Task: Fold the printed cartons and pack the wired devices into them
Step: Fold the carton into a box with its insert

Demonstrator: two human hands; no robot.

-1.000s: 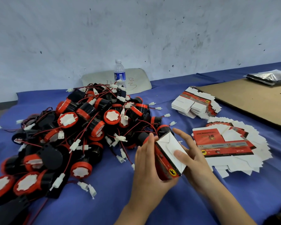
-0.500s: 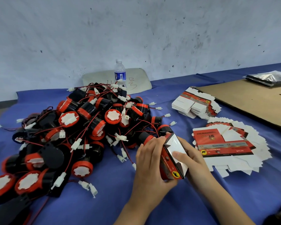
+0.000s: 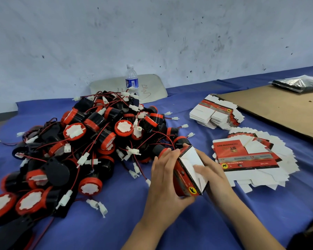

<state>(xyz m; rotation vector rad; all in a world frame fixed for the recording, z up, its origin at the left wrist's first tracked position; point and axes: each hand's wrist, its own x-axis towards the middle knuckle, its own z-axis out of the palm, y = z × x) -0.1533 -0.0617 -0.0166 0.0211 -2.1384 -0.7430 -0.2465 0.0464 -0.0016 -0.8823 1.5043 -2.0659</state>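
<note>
Gripping one folded carton (image 3: 190,162): left hand (image 3: 163,179), right hand (image 3: 214,175).

Red carton (image 3: 183,177) half-folded, black-red wired devices (image 3: 90,134) heaped

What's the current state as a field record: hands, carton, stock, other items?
left hand: grips the red side of the carton
right hand: holds the far side, thumb pressing the white end flap
carton state: erected, end flaps folded in, contents not visible
wired devices: loose black-and-red heap on the blue cloth, left of the hands
fanned stack: flat cartons, right of the hands
second stack: flat cartons, behind the first
other: water bottle by the wall; cardboard sheet far right
</note>
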